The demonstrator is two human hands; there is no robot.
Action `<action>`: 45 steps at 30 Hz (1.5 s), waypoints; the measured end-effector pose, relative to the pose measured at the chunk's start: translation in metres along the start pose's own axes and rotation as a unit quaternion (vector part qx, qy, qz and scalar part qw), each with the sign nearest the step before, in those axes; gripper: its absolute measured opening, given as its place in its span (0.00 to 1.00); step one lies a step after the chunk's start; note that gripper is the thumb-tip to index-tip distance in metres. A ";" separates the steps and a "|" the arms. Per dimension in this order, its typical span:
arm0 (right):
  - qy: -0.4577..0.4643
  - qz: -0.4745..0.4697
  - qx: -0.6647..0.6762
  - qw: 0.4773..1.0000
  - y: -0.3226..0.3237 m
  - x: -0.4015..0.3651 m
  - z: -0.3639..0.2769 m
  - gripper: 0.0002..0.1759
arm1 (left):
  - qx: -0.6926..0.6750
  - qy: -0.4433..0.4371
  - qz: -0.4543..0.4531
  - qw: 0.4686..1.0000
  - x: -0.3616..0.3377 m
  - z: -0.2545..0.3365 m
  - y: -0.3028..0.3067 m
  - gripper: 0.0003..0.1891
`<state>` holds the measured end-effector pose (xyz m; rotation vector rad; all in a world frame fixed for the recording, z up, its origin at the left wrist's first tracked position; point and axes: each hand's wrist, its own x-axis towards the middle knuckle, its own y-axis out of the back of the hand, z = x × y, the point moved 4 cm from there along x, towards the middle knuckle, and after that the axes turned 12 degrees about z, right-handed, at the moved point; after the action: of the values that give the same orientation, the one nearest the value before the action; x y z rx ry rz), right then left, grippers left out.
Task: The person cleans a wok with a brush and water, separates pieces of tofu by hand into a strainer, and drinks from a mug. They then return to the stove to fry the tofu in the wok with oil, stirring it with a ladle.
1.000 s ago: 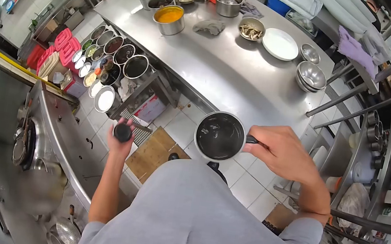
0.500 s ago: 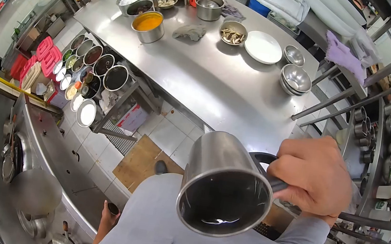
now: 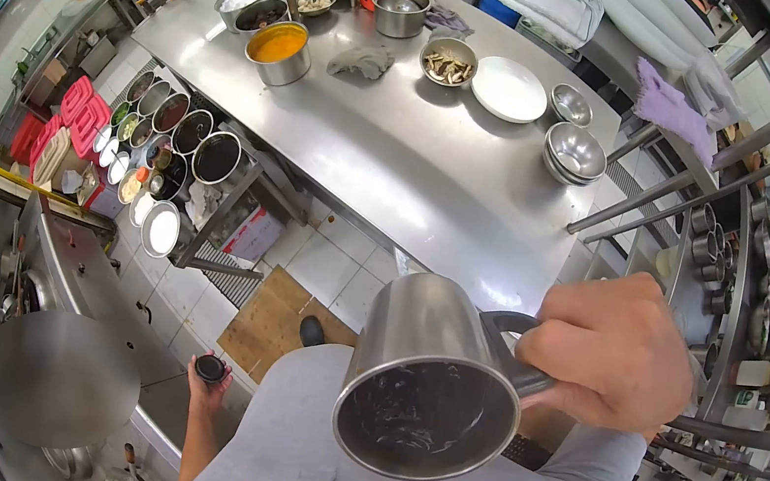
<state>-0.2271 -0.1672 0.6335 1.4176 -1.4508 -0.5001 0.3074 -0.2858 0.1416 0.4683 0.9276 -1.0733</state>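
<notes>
Close to the camera, my right hand (image 3: 608,349) grips the black handle of a stainless steel mug (image 3: 428,322). The mug is strongly tilted, its mouth facing me, and its dark inside shows wet, shiny streaks. Low on the left, my left hand (image 3: 201,392) holds a small round black lid (image 3: 210,369), with fingers around its edge. Beyond the mug lies a steel worktable (image 3: 369,149).
On the worktable stand a pot of orange liquid (image 3: 277,60), a bowl of sliced pieces (image 3: 448,63), white plates (image 3: 509,90) and steel bowls (image 3: 574,154). Several sauce containers (image 3: 216,158) fill a lower rack on the left. A steel counter (image 3: 88,296) runs along my left side.
The mug has tipped and dropped slightly, and the dark liquid seen inside has largely gone from view. My left hand has risen and turned, showing the black lid's round face.
</notes>
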 end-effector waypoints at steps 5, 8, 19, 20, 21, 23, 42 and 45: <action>0.003 -0.014 0.000 1.000 0.003 -0.003 0.001 0.21 | 0.040 -0.024 -0.014 0.999 0.024 -0.002 0.032 0.24; 0.032 -0.005 -0.015 0.999 0.006 -0.007 0.003 0.22 | 0.055 0.001 0.008 0.998 0.043 -0.018 0.056 0.19; -0.012 -0.017 0.046 0.999 -0.003 -0.004 0.001 0.21 | -0.032 0.065 -0.028 0.997 0.035 -0.033 0.070 0.26; -0.011 -0.017 0.047 0.999 -0.004 -0.004 0.001 0.21 | -0.037 0.069 0.029 0.997 0.025 -0.029 0.062 0.27; -0.011 -0.022 0.054 0.998 -0.005 -0.004 0.001 0.21 | -0.037 0.069 0.030 0.996 0.026 -0.026 0.056 0.27; -0.014 -0.030 0.066 0.997 -0.007 -0.003 0.001 0.21 | -0.058 0.073 0.007 0.996 0.025 -0.022 0.052 0.27; 0.073 0.030 -0.014 0.997 0.011 0.006 -0.016 0.19 | -0.063 0.062 0.007 0.996 0.016 -0.010 0.031 0.28; 0.069 0.035 -0.029 0.997 0.014 0.009 -0.022 0.17 | -0.115 0.091 0.044 0.988 0.009 -0.005 0.023 0.27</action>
<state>-0.2137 -0.1650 0.6574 1.3245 -1.3596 -0.3896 0.3271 -0.2770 0.1288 0.4166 1.1667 -0.8414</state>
